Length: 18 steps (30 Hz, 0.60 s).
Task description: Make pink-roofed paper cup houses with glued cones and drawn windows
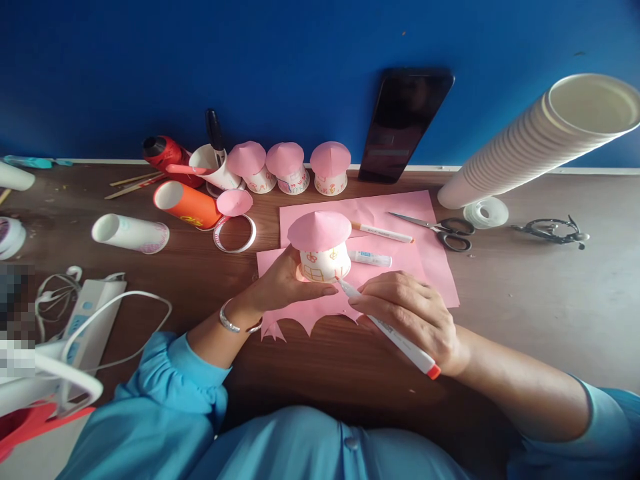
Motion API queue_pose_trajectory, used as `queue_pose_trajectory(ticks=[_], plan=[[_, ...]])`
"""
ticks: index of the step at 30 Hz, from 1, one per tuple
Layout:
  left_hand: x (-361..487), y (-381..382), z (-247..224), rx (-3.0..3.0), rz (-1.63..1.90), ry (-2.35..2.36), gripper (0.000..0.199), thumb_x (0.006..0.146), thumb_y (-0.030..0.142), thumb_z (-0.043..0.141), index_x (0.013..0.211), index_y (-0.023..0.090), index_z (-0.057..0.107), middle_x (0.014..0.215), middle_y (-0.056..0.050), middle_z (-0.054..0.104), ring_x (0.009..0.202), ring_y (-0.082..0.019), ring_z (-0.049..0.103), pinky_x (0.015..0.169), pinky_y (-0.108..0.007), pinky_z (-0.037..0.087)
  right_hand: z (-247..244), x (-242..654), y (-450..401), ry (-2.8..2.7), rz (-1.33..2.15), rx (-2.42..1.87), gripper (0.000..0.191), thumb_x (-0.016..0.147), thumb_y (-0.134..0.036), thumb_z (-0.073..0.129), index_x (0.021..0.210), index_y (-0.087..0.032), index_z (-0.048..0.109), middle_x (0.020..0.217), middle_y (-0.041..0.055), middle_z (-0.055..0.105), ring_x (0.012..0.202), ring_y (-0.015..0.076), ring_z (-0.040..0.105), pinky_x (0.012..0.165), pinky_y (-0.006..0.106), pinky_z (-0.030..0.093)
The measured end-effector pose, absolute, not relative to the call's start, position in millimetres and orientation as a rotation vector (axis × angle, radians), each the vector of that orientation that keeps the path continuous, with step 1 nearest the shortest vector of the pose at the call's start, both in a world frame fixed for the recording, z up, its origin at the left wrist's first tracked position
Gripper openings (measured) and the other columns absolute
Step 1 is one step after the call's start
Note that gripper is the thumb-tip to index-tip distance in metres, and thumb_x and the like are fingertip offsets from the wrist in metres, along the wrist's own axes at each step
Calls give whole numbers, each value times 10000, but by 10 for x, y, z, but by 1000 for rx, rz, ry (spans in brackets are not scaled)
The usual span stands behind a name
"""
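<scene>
Tabletop [550,320]: brown wooden surface set against a blue wall; it carries everything below.
Stack of paper cups [530,143]: long white stack lying tilted at the right, open mouth toward the camera, its base beside a roll of clear tape [486,213].
Pink paper [400,260]: sheets spread at the centre, the near edge cut into jagged points; scissors [445,230] and a capped pen [383,233] lie on it.
Phone [405,123]: dark, leaning upright against the wall behind the paper.
Finished cups [290,167]: three upturned white cups with pink cone roofs, in a row by the wall.
Orange cup [185,203]: lying on its side to the left, near a white cup [131,233] also on its side.
Left hand [283,283]: fingers curled around the lower side of the cup house, holding it.
Cup house [323,250]: upturned white cup with a pink cone roof and orange drawn windows, over the pink paper at the centre.
Right hand [413,313]: fingers pinching the marker.
Marker [387,327]: white barrel with an orange-red end cap, tip touching the lower wall of the cup house.
</scene>
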<state>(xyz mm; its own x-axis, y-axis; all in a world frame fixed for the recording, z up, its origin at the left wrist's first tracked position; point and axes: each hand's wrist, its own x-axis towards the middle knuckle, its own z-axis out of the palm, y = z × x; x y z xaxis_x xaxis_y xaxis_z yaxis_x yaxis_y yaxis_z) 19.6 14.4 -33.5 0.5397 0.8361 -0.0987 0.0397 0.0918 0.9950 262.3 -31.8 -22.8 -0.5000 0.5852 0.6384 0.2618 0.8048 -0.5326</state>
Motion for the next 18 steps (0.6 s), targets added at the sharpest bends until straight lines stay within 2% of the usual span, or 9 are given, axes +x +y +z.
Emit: queue_pose_trajectory(ticks=[4, 11, 18], plan=[[198, 149, -306, 1352, 710, 838, 341, 773, 342, 874, 1012, 182, 690, 935, -52, 746, 897, -224, 698, 821, -377, 625, -239, 2610, -323, -2093, 472, -607, 390, 960, -86, 644, 1348, -128, 636, 926, 87, 712, 857, 222, 703, 734, 378, 613], [214, 142, -300, 1400, 697, 895, 445, 740, 411, 894, 1045, 181, 666, 932, -61, 735, 888, -236, 697, 794, -375, 622, -266, 2624, -344, -2093, 468, -590, 371, 959, -131, 662, 1330, -133, 661, 964, 94, 724, 898, 237, 719, 738, 392, 628], [249, 119, -294, 1446, 668, 931, 394, 748, 371, 887, 1006, 169, 671, 925, -63, 754, 871, -238, 712, 776, -361, 623, -213, 2606, -318, -2110, 403, -607, 430, 952, -72, 645, 1380, -113, 633, 930, 98, 718, 870, 243, 722, 712, 387, 623]])
